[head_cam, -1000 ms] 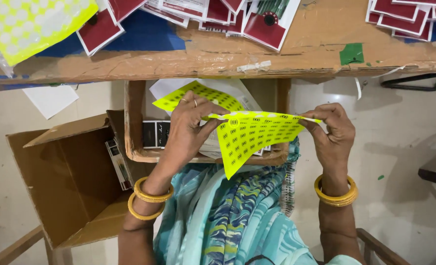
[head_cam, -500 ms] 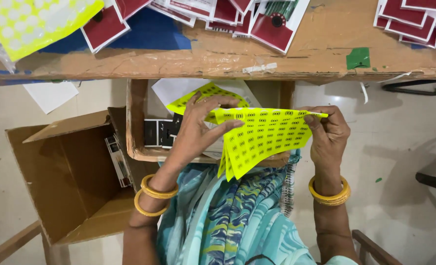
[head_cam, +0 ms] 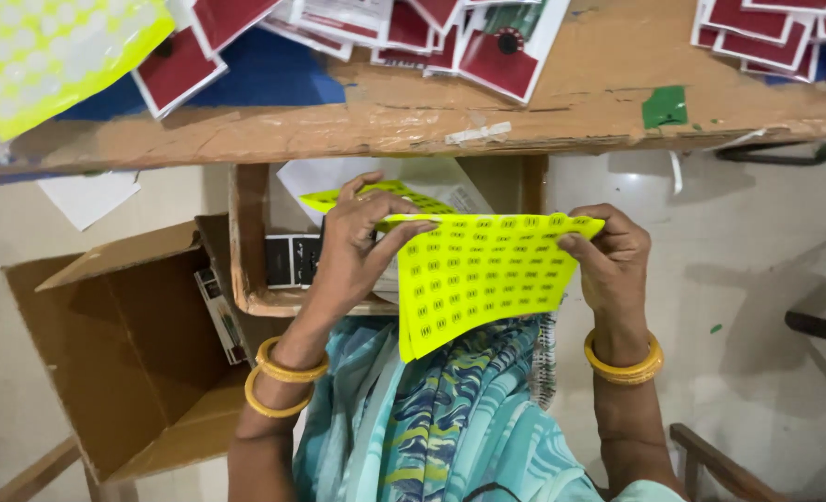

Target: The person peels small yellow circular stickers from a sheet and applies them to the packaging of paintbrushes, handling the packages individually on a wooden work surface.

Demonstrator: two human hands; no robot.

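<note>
Yellow sticker sheet [head_cam: 487, 279] is held up between both hands, just above the lap, in front of the wooden drawer [head_cam: 245, 251]. Left hand [head_cam: 352, 251] pinches the sheet's top left edge, fingers closed on it. Right hand [head_cam: 613, 260] pinches the top right corner, thumb over. Long axis runs left-right between the hands; the sheet hangs down toward the person, lower left corner lowest. Both hands equally near.

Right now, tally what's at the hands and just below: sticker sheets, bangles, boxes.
Yellow sticker sheets: 2, one held by left hand and right hand, one behind it
Gold bangles: 3, two on left wrist, one on right
Cardboard boxes: 1
Total: 6
</note>
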